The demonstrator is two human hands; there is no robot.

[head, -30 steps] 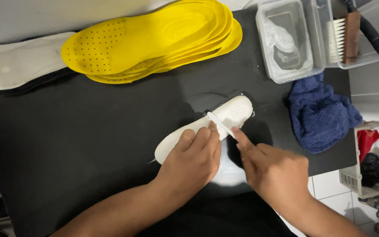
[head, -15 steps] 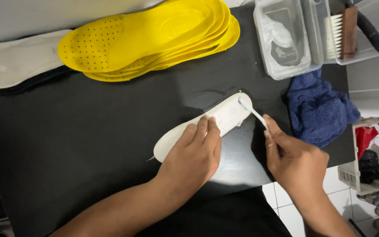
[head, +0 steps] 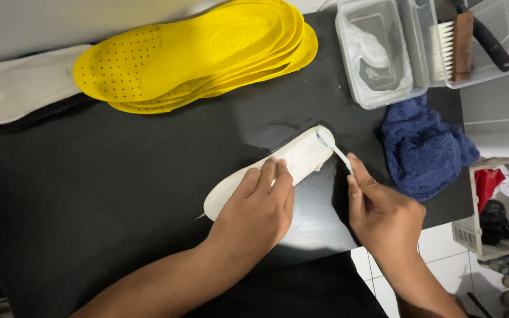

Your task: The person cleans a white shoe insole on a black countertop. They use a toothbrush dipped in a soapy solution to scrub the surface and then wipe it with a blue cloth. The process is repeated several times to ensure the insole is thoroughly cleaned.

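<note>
On black mat (head: 119, 194), left hand (head: 257, 206) lies flat upon white insole (head: 290, 162), right hand (head: 384, 215) pinches toothbrush (head: 336, 150) at its 2 o'clock end; wet insole may slip under hard strokes.

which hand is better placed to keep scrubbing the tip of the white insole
Right. The right hand holds the small brush, its head on the white insole tip. The left hand lies flat on the insole, pinning it to the black mat.
</note>
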